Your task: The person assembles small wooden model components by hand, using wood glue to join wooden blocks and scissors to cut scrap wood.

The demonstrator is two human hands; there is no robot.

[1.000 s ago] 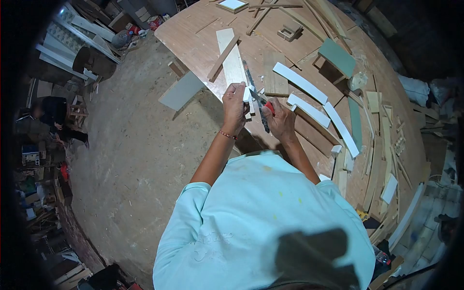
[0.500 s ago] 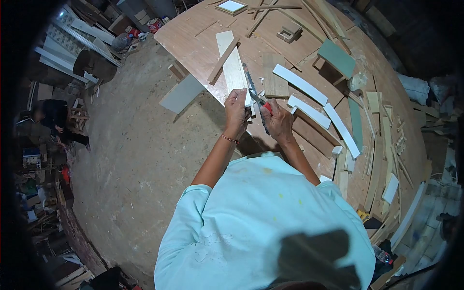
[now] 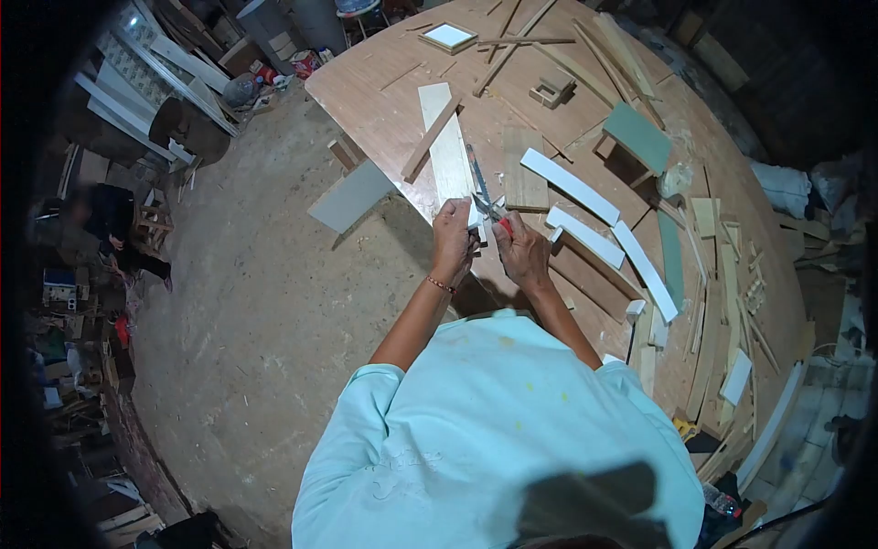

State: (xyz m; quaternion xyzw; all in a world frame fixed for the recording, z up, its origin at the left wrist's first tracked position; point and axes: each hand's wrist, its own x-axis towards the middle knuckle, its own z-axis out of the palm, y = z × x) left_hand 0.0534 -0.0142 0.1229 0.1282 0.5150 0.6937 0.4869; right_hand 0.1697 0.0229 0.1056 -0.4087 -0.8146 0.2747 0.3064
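Observation:
My left hand (image 3: 453, 236) is closed round a small white piece (image 3: 474, 214) near the table's front edge. To its right, my right hand (image 3: 521, 252) grips a red-handled tool (image 3: 504, 225), whose dark metal tip meets the white piece. A long, thin saw-like blade (image 3: 477, 172) lies just beyond the hands. Past my left hand stretches a pale board (image 3: 444, 137), with a brown wooden strip (image 3: 432, 138) lying across it. The fingertips of both hands are partly hidden.
Curved white pieces (image 3: 572, 188) and a green-topped wooden piece (image 3: 638, 137) lie on the table (image 3: 384, 110) at right. Wood strips (image 3: 730, 302) spread along the right side. A grey panel (image 3: 352, 197) stands off the left edge. Another person (image 3: 110, 224) sits far left.
The whole view has shifted, so the table and both hands appear slightly lower. The tool remains in my right hand, against the white piece in my left.

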